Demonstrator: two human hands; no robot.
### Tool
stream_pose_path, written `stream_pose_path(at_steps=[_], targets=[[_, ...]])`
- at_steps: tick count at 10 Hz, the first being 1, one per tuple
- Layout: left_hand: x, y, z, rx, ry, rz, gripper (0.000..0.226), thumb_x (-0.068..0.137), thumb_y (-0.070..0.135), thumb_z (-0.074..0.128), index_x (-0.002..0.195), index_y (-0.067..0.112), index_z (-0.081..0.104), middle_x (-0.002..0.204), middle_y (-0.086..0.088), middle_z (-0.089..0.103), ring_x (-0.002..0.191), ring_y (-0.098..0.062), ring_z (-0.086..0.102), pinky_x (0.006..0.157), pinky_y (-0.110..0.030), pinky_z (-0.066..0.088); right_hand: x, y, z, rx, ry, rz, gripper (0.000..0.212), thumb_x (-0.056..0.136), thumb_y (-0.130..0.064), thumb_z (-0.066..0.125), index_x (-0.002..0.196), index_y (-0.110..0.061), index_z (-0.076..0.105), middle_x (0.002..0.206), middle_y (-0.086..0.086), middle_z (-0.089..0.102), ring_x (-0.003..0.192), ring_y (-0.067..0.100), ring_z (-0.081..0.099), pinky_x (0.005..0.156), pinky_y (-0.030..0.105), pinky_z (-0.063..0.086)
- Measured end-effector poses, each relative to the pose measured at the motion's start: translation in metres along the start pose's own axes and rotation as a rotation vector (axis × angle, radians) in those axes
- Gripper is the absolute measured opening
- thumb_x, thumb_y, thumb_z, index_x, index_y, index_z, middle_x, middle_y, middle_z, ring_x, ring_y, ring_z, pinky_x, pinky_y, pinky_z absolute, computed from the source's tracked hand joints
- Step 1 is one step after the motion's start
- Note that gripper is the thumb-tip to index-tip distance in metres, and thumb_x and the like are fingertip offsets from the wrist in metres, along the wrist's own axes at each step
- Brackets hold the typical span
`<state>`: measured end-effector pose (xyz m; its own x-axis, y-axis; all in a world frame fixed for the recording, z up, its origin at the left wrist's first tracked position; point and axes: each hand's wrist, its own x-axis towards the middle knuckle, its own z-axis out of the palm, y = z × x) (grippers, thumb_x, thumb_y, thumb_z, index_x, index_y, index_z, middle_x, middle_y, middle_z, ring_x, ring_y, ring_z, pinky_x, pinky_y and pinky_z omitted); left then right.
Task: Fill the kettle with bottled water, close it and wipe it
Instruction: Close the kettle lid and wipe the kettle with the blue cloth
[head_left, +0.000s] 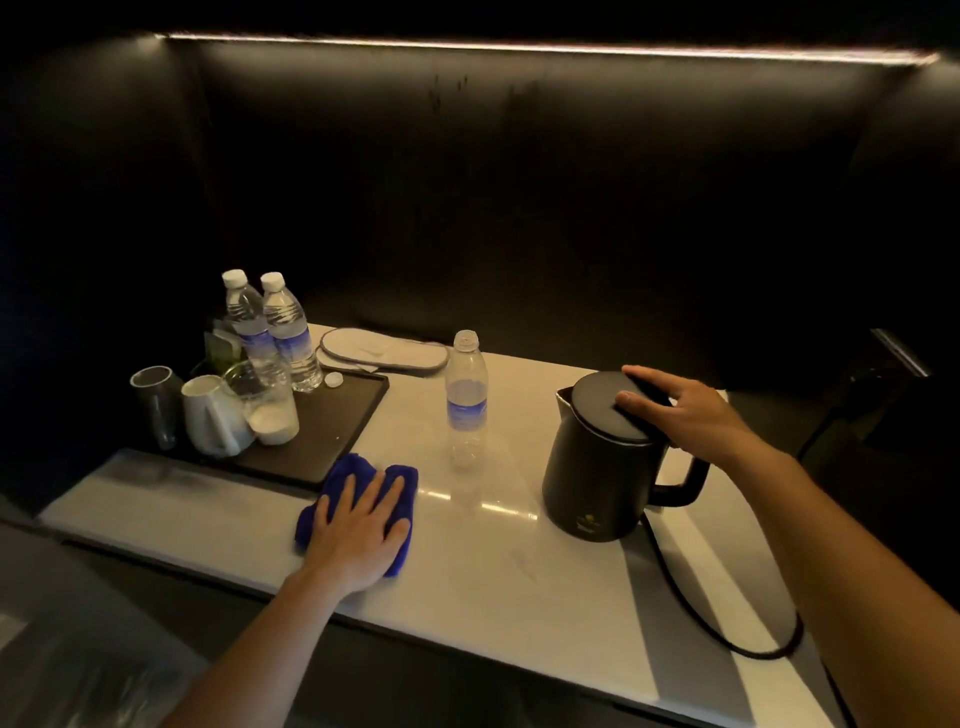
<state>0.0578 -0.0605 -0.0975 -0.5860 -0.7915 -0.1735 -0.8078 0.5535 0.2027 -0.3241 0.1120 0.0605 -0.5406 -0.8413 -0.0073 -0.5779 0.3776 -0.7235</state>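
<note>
A black electric kettle (602, 478) stands on the right of the white counter (498, 577), its lid down. My right hand (680, 410) rests on the lid (597, 405), fingers spread over its back edge. An uncapped, nearly empty water bottle (466, 400) stands upright in the middle of the counter. Left of it, my left hand (358, 530) lies flat on a crumpled blue cloth (358, 483) at the counter's front. The bottle's white cap (333, 380) lies on the dark tray.
A dark tray (332, 436) at the left holds two full capped bottles (275, 327), a white mug (210, 415), a glass jar (267, 408) and a dark cup (156, 400). White slippers (384, 351) lie behind. The kettle's black cord (727, 634) loops over the front right.
</note>
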Motion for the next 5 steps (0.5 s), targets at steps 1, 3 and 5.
stream_pose_path(at_steps=[1, 3, 5], targets=[[0.003, -0.002, -0.003, 0.009, 0.043, 0.039, 0.067, 0.095, 0.061, 0.015, 0.156, 0.041, -0.007, 0.168, 0.010, -0.004, 0.154, -0.024, -0.007, 0.122, -0.054, 0.001, -0.007, 0.002, 0.004, -0.029, 0.088, 0.008, 0.060, 0.087, -0.073, 0.051, 0.143, -0.050, 0.049, 0.148, -0.003, 0.056, 0.133, 0.027, 0.052, 0.103, 0.052, 0.051], [0.009, -0.004, -0.009, 0.014, -0.041, -0.004, 0.066, 0.094, 0.063, 0.015, 0.154, 0.046, -0.009, 0.167, 0.016, -0.006, 0.154, -0.020, -0.006, 0.122, -0.051, 0.003, -0.028, 0.006, 0.008, -0.235, 0.182, 0.034, 0.052, 0.097, -0.069, 0.029, 0.145, -0.054, 0.041, 0.145, -0.005, 0.057, 0.128, 0.023, 0.055, 0.099, 0.048, 0.049], [0.027, -0.017, -0.005, 0.066, 0.069, 0.083, 0.087, 0.081, 0.082, 0.024, 0.154, 0.041, 0.001, 0.168, 0.001, 0.010, 0.151, -0.033, 0.020, 0.108, -0.068, 0.030, -0.055, -0.002, 0.007, -0.396, 0.404, 0.119, 0.040, 0.103, -0.052, 0.040, 0.134, -0.039, 0.061, 0.132, -0.007, 0.062, 0.118, 0.016, 0.057, 0.086, 0.035, 0.041]])
